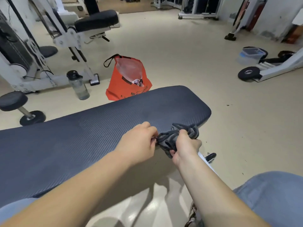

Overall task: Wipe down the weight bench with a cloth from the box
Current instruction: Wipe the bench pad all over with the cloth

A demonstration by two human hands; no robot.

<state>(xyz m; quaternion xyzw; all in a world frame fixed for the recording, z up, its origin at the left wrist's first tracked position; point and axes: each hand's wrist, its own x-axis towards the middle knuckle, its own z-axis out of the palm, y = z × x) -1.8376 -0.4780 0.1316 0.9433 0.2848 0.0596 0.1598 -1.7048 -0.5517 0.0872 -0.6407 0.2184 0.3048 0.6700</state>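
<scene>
While both hands are closed on the bunched grey cloth [177,139] at the near edge of the weight bench [101,128], best to sort the cloth out before any wiping. Right hand [185,147] wrapped round the middle of the wad, fingers curled underneath, thumb on top; left hand [139,143] pinching one loose corner just to the left of that grip, fingertips shut on the fabric. Cloth twisted into a rope-like knot, touching or just above the bench pad's near right corner; cannot tell which.

Judged step: opening the cloth into a usable pad. Pull the pinched corner away to the left, loosening the right fist enough to let the folds slide out, not letting go altogether. Fold flat into a palm-wide pad rather than wiping with a lump; a lump only touches the ribbed vinyl at a few points. Keep one hand holding at all times, as the wad hangs over the bench edge and a drop lands on the floor [180,202] below.

Beyond the grip, the dark ribbed pad stretching left and ahead, bare. Start at the far rounded end and work back, strokes along the ribs so grime lifts out of the grooves.

Further past the bench: an orange bag [124,89] on the floor, open at the top, a clear water bottle [78,86] to its left, a lidded plastic box [250,54] well off to the right.
</scene>
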